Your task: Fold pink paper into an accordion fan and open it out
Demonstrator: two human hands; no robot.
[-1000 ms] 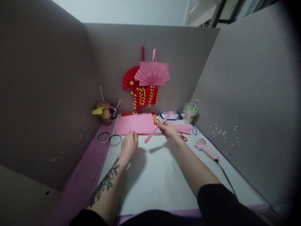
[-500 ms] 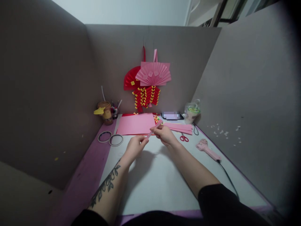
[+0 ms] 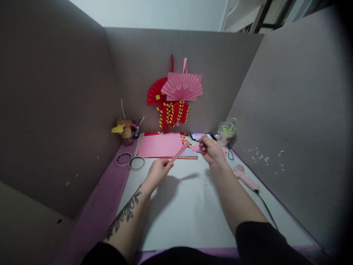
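Observation:
My left hand point(image 3: 157, 172) pinches the near end of a folded pink paper strip point(image 3: 180, 151), which points up and to the right above the white desk point(image 3: 182, 206). Over the pile of pink strips point(image 3: 195, 148) at the back right hovers my right hand point(image 3: 211, 150), fingers curled, apart from the strip; I cannot tell whether it holds anything. A pink paper sheet point(image 3: 160, 145) lies flat just beyond my left hand.
Grey partition walls enclose the desk on three sides. Pink and red paper fans point(image 3: 176, 88) hang on the back wall. Two tape rolls point(image 3: 129, 161) lie at the left, a jar point(image 3: 125, 130) behind them. A pink glue gun point(image 3: 244, 175) with cord lies at the right, a plastic cup point(image 3: 226, 132) behind.
The pink strip passed from my right hand to my left. My right hand then moved right and back toward the strip pile, covering the scissors.

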